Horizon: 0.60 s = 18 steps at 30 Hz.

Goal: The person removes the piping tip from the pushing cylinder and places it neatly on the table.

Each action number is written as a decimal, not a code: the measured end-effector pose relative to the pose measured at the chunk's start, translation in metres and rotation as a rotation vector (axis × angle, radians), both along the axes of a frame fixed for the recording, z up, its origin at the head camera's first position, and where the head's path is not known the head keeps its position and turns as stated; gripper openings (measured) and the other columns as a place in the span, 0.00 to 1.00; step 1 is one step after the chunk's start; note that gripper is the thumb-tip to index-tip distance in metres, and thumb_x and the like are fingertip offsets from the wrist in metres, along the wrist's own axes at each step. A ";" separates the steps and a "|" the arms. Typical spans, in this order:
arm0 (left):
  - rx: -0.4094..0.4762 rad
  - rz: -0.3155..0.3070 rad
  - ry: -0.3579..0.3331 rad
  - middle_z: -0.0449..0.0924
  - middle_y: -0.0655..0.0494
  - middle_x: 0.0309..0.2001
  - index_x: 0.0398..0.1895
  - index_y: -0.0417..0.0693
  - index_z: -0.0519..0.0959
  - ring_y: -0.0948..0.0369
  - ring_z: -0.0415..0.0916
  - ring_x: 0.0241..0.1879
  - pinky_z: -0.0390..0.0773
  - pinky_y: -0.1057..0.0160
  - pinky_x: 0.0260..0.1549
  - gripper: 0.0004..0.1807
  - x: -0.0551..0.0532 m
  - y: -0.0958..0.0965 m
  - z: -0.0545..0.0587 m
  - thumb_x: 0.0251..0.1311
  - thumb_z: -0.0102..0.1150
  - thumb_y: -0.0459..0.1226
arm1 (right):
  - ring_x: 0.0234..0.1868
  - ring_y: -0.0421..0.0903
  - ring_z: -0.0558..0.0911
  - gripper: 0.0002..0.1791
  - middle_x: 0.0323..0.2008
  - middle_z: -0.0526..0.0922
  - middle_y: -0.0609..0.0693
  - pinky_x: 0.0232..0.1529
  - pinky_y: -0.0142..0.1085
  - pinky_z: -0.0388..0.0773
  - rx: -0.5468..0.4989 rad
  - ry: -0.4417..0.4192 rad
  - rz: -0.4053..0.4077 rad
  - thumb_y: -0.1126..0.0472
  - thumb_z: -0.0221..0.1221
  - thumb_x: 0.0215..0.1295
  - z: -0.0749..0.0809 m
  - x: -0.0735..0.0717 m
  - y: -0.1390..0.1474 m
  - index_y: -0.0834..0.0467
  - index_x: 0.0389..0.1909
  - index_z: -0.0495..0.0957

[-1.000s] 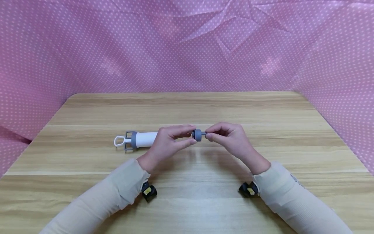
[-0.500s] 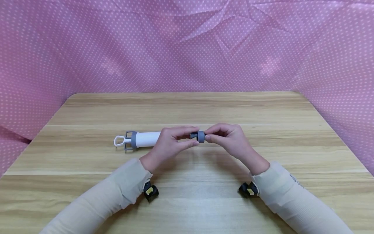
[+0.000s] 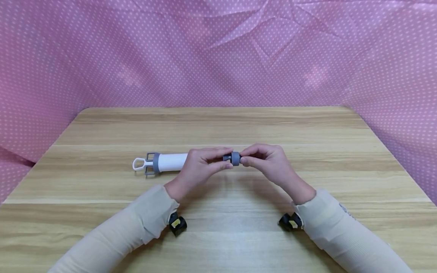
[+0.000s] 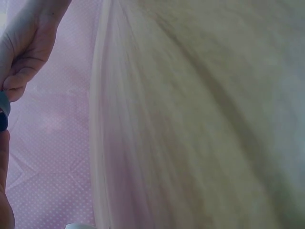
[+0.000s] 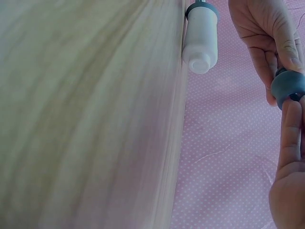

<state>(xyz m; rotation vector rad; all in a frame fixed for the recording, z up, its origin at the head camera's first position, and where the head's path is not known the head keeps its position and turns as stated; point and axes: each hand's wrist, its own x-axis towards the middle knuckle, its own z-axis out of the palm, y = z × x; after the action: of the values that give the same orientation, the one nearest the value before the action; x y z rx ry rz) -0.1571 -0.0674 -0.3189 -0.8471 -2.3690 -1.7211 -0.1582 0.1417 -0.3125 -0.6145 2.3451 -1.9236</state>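
Note:
A grey ring-shaped cap [image 3: 235, 159] with a darker insert [image 3: 227, 157] showing on its left is held between both hands above the table. My left hand [image 3: 199, 163] pinches the insert's side between thumb and fingers. At the cap's right end, my right hand [image 3: 268, 161] pinches with thumb and forefinger, covering that end. In the right wrist view, the grey cap [image 5: 288, 87] sits between the two hands' fingertips. Behind my left hand lies a white cylinder [image 3: 172, 162] with a grey collar [image 3: 156, 163] and a white loop handle [image 3: 139, 164]; the hand hides its right end.
The wooden table [image 3: 218, 129] has a far edge bordered by a pink dotted cloth [image 3: 218, 68]. A wrist camera [image 3: 177, 224] hangs under the left sleeve and another camera [image 3: 290, 222] under the right. The white cylinder shows a short nozzle [image 5: 199, 64] in the right wrist view.
The thin stem that showed right of the cap is no longer visible, and the dark insert now protrudes on its left. Cap and left hand have shifted slightly right.

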 end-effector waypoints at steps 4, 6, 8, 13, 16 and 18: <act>0.009 0.002 -0.011 0.81 0.52 0.47 0.49 0.46 0.79 0.59 0.80 0.42 0.80 0.69 0.39 0.20 -0.002 -0.002 0.001 0.49 0.63 0.39 | 0.34 0.40 0.82 0.14 0.36 0.83 0.47 0.37 0.35 0.82 -0.012 -0.011 -0.015 0.65 0.63 0.52 0.001 -0.001 -0.003 0.65 0.40 0.79; 0.006 0.009 -0.014 0.81 0.53 0.47 0.49 0.46 0.78 0.60 0.80 0.41 0.80 0.69 0.39 0.21 -0.002 -0.003 0.001 0.49 0.63 0.39 | 0.37 0.41 0.82 0.16 0.40 0.82 0.51 0.39 0.35 0.82 -0.030 -0.018 -0.010 0.66 0.63 0.52 0.002 -0.001 -0.004 0.66 0.43 0.78; 0.010 0.014 -0.013 0.81 0.54 0.47 0.49 0.45 0.79 0.61 0.80 0.42 0.80 0.69 0.39 0.21 -0.003 -0.004 0.001 0.49 0.63 0.39 | 0.39 0.42 0.82 0.17 0.42 0.81 0.54 0.40 0.35 0.81 -0.040 -0.022 -0.005 0.66 0.63 0.52 0.002 -0.002 -0.005 0.67 0.44 0.77; 0.035 -0.002 0.003 0.81 0.52 0.47 0.48 0.44 0.78 0.62 0.80 0.43 0.80 0.69 0.40 0.21 -0.006 -0.005 0.002 0.49 0.63 0.37 | 0.43 0.46 0.82 0.20 0.43 0.80 0.51 0.42 0.36 0.81 -0.066 -0.036 0.021 0.66 0.64 0.51 0.002 -0.004 -0.007 0.68 0.46 0.76; 0.054 -0.015 0.010 0.80 0.50 0.47 0.48 0.43 0.78 0.62 0.80 0.44 0.79 0.69 0.41 0.21 -0.007 -0.005 0.002 0.48 0.64 0.37 | 0.45 0.48 0.82 0.21 0.44 0.80 0.51 0.43 0.37 0.80 -0.085 -0.048 0.038 0.67 0.64 0.50 0.002 -0.004 -0.008 0.67 0.47 0.76; 0.056 -0.016 0.006 0.80 0.50 0.47 0.48 0.44 0.78 0.62 0.80 0.44 0.79 0.69 0.41 0.21 -0.008 -0.005 0.003 0.48 0.64 0.37 | 0.45 0.48 0.81 0.21 0.45 0.79 0.52 0.43 0.38 0.80 -0.086 -0.055 0.043 0.66 0.64 0.50 0.003 -0.004 -0.009 0.67 0.47 0.76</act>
<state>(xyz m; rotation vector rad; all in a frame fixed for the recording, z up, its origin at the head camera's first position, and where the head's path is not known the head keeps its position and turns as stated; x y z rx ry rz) -0.1646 -0.0725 -0.3163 -0.8646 -2.3044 -1.7795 -0.1623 0.1322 -0.3099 -0.6048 2.2082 -2.0054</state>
